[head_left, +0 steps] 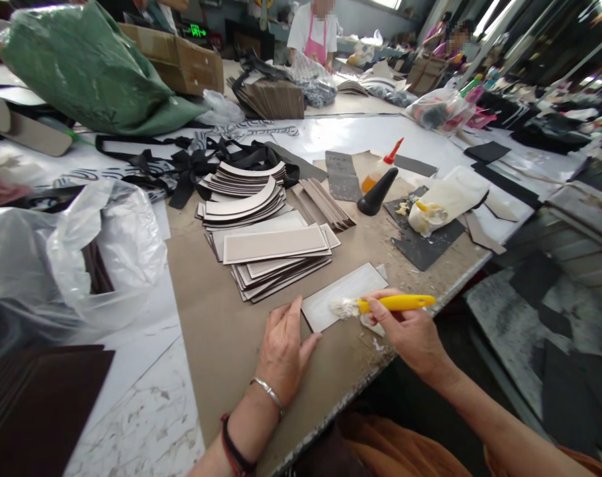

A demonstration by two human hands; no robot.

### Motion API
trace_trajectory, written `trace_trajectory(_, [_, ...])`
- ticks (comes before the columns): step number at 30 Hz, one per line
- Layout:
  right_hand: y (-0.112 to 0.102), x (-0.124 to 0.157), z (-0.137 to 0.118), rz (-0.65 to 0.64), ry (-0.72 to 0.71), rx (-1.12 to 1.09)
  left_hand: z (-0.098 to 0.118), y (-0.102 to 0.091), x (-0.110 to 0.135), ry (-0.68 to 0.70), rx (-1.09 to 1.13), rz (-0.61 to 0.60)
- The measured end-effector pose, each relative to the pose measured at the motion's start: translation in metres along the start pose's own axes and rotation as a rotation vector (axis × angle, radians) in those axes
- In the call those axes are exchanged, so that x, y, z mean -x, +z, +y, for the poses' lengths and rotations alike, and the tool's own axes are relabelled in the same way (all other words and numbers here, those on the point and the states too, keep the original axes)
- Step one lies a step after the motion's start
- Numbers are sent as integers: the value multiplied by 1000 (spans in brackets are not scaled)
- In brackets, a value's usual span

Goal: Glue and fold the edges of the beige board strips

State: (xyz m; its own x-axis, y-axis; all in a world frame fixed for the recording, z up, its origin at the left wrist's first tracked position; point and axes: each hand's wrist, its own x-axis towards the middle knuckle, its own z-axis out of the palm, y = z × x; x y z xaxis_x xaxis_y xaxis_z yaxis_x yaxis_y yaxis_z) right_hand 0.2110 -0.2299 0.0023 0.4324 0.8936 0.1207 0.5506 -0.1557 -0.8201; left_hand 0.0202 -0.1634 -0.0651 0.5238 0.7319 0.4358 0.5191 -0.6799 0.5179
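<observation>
My right hand (pixel 410 334) is closed round the yellow handle of a glue brush (pixel 395 303). Its bristles, caked in white, rest on a flat rectangular panel (pixel 348 291) coated with a whitish wet-looking layer. At the panel's left end my left hand (pixel 283 338) lies on the table, fingers stretched out and thumb spread, the fingertips touching the panel's edge. Just beyond it is a stack of beige rectangular pieces (pixel 275 245) with dark edges. Curved strips (pixel 246 199) are piled behind that stack.
A white container (pixel 447 199) smeared with glue lies on a dark scrap at the right. Near it stand a black cone (pixel 377 192) and a red-tipped bottle (pixel 380 169). Plastic bags (pixel 112 232) cover the left side. A co-worker (pixel 313 33) stands at the back.
</observation>
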Motion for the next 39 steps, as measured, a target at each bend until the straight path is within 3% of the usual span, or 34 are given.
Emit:
trace_trajectory(3, [-26, -17, 22, 153, -25, 163, 0, 1, 0, -11, 7, -4])
trace_trajectory(8, [-51, -31, 36, 233, -137, 404, 1, 0, 1, -20, 13, 5])
trace_trajectory(12, [-37, -22, 22, 198, -401, 445, 3, 0, 1, -29, -3, 15])
trace_trajectory(17, [-2, 5, -4, 25, -526, 242, -5, 6, 5, 25, -48, 34])
trace_trajectory(19, [8, 11, -13, -75, -532, 148, -11, 10, 8, 70, -64, 48])
trace_trajectory(22, [8, 6, -27, -179, -430, 101, -18, 15, 10, 105, -80, 64])
trace_trajectory(24, [2, -6, -37, -181, -393, 112, -22, 17, 10, 93, -73, 72])
trace_trajectory(30, [-13, -67, -72, -44, -509, 244, -33, 24, 5, 91, -16, 110])
trace_trajectory(35, [13, -133, -91, -94, -567, 385, -29, 29, 4, 12, 50, 178])
trace_trajectory(39, [38, -181, -87, -67, -513, 647, -25, 30, 2, -4, 62, 231])
